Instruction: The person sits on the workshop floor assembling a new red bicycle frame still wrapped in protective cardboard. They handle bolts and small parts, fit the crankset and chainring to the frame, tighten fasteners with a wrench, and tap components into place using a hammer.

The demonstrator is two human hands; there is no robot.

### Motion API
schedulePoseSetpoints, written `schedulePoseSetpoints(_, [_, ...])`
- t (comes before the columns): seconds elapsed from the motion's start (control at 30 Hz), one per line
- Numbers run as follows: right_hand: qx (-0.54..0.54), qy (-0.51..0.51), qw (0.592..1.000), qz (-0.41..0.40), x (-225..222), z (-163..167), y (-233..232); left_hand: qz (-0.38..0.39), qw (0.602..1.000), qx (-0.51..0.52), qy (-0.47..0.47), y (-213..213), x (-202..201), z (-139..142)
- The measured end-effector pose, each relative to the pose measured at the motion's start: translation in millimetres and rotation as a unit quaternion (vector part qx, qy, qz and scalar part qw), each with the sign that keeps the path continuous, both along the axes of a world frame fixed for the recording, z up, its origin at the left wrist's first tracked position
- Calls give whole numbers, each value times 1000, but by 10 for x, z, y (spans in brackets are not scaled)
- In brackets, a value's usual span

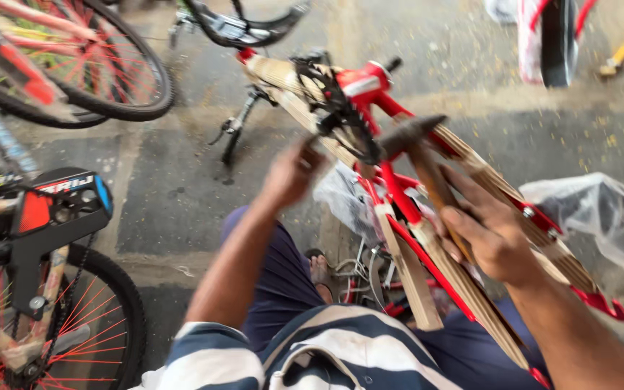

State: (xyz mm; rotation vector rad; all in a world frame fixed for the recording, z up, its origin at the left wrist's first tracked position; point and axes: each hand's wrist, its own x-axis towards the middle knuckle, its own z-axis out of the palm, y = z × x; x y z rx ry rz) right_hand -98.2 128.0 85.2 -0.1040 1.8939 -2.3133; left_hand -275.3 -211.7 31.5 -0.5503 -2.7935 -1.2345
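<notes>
1. Hammer [419, 155] in my right hand [496, 235]: I am gripping its wooden handle, fingers wrapped round it, and the dark metal head is pointing up and to the left, just beside the chainring.
2. I am holding my left hand [290, 173] up against the chainring [341, 119] of the red bicycle frame [399, 195]; the fingers are blurred, so I cannot tell whether they are pinching the sprocket teeth or only pressing on them.
3. The frame is lying across my lap, its long axis running from the top middle of the concrete floor [167, 195] down toward the lower right, with its tubes wrapped in brown cardboard.
4. The chainring is sitting ahead of both hands; my left hand is the nearer, touching it, while the hammer head is hanging just to its right.
5. Other bicycles are standing at the left edge, with red-spoked wheels [102, 65], and a clear plastic bag [601, 217] is lying on the right.
</notes>
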Motion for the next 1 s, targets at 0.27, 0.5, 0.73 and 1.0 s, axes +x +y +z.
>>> schedulePoseSetpoints(0.27, [63,65,993,-79,598,623,-134,0,999,31,-26,-51,19,-342])
schedulePoseSetpoints(0.5, [226,-74,953,-185,95,-769,-79,28,993,8,116,31,193,-240])
schedulePoseSetpoints(0.73, [367,-235,881,-183,547,-1201,-201,-14,989,-13,146,-19,-113,-799])
schedulePoseSetpoints(1.0, [379,-361,833,-181,3329,-2650,-86,-37,991,-29,128,-410,-151,-1409])
